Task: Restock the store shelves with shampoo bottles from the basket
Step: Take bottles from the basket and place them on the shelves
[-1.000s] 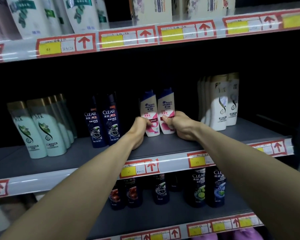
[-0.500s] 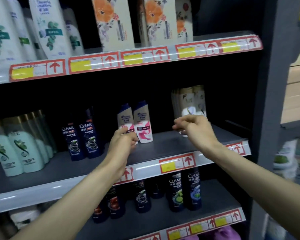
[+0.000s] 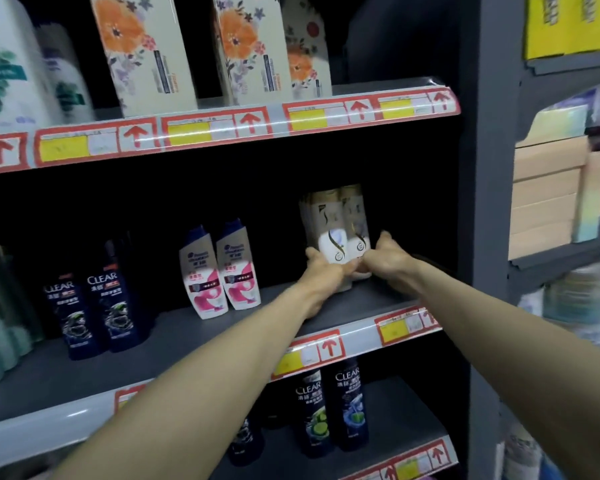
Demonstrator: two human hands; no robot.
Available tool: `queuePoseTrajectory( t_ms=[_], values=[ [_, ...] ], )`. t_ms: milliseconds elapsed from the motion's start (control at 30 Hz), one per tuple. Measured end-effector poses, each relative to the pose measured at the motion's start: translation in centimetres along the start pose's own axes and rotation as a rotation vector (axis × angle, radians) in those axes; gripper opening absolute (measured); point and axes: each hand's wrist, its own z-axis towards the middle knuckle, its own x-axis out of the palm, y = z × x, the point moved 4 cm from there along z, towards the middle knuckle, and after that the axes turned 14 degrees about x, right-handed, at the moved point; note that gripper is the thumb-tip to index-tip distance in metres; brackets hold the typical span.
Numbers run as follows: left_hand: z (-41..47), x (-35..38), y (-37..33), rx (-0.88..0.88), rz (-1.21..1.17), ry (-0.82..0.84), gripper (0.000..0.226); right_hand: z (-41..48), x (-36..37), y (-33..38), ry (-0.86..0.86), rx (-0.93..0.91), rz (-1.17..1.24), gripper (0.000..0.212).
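Shampoo bottles (image 3: pixel 329 220) in cream and gold: found upright in a tight cluster at the right end of the middle shelf (image 3: pixel 194 337), set back from its edge and near the grey upright (image 3: pixel 485 237). Saw them clasped low down from both sides. Noted the left hand (image 3: pixel 323 271) curled round the foot of the front-left bottle, thumb up its left flank, and the right hand (image 3: pixel 388 258) wrapped round the neighbouring bottle, thumb raised along its right side. Saw the two sets of knuckles almost meeting in front. Could not make out finer finger placement through the blur. Counted two pink-and-white bottles (image 3: pixel 219 271) standing apart to the left, then dark Clear bottles (image 3: pixel 94 306) beyond them. Spotted more dark bottles (image 3: pixel 329 410) on the shelf below, and floral cartons (image 3: pixel 142 50) on the one above.
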Motion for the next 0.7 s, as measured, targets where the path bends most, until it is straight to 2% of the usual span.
queuePoseTrajectory(
  t_ms=[133,200,300,433,700],
  values=[
    [1.2,-0.1,2.0,0.053,-0.105,-0.106,0.036,1.5,1.1,-0.8,0.137,0.05,0.203,0.047],
    [1.4,-0.2,2.2,0.053,-0.107,-0.088,0.029,2.1,1.3,-1.0,0.202,0.051,0.259,0.053],
    [1.4,0.2,2.2,0.067,-0.018,-0.035,0.033,2.5,1.4,-1.3,0.224,0.042,0.242,0.053],
    [1.3,0.2,2.0,0.054,0.026,-0.016,0.035,2.2,1.8,-1.1,0.234,0.025,0.208,0.034],
    [1.2,0.4,1.8,0.024,0.079,-0.001,0.06,3.0,2.1,-1.3,0.176,0.015,0.188,0.027]
  ],
)
